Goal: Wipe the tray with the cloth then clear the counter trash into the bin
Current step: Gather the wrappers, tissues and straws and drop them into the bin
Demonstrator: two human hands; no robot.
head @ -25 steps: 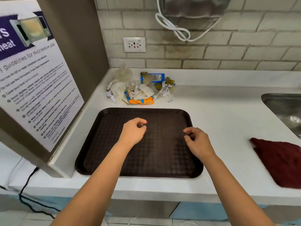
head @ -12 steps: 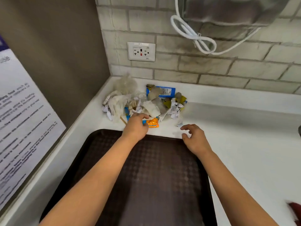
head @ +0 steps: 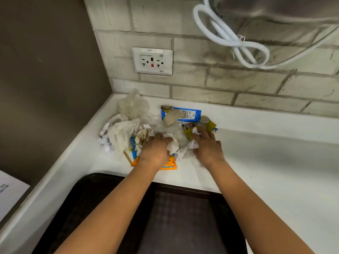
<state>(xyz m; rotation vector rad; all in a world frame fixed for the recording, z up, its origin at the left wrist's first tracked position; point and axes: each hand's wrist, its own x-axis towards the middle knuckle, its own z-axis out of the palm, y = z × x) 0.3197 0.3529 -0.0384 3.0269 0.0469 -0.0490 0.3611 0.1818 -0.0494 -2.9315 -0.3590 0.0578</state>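
Trash (head: 146, 129) under both hands' fingers (head: 200, 133); grip prob. closed

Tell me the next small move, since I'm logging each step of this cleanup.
Probably draw both hands together to bunch the trash pile into one grab. The left hand and right hand already rest on its near edge, with loose scraps spread wide on the counter.
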